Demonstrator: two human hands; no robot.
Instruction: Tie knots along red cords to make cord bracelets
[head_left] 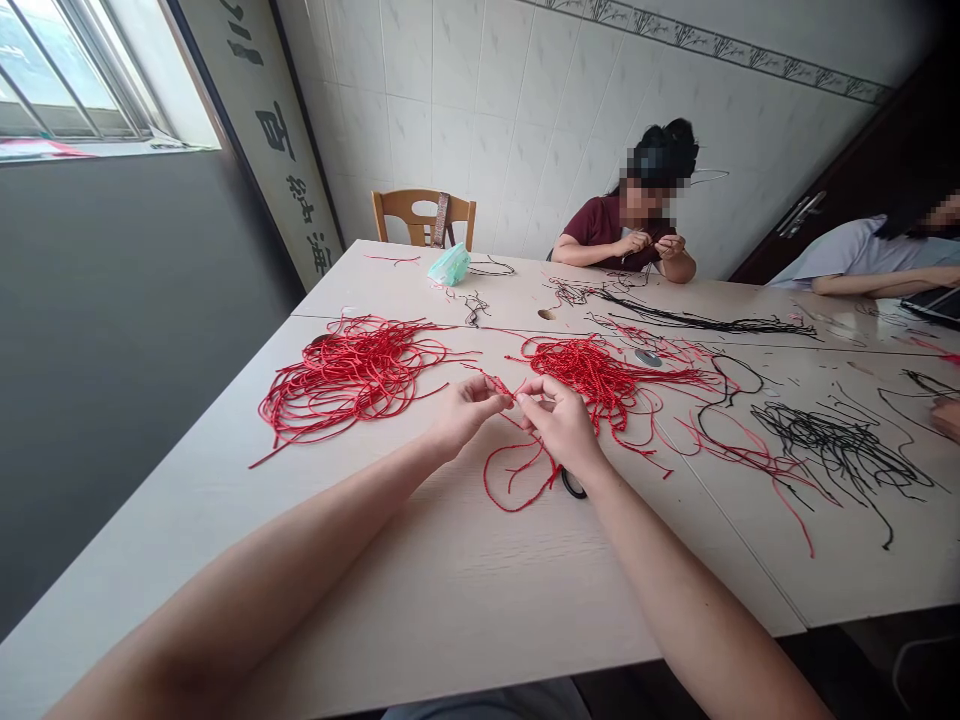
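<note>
Thumb and fingertips of my left hand [471, 408] pinch a thin red cord [525, 500] near the middle of the view. My right hand [553, 412] pinches the same cord just beside it, so the fingertips of both hands nearly meet. Below them the cord hangs in a loose loop down to the tabletop. Whether there is a knot between the fingers is too small to tell. To the left lies a heap of loose red cords [352, 375]. Behind my right hand is a pile of braided red cords [585, 370]. A black ring [573, 484] lies partly under my right wrist.
Black cords [840, 445] spread over the right of the table [465, 590]; a long black bundle [705, 318] lies farther back. A pale green plastic packet [449, 265] sits near a wooden chair [424, 210]. One person [615, 230] handles cord opposite; another [862, 260] sits at right.
</note>
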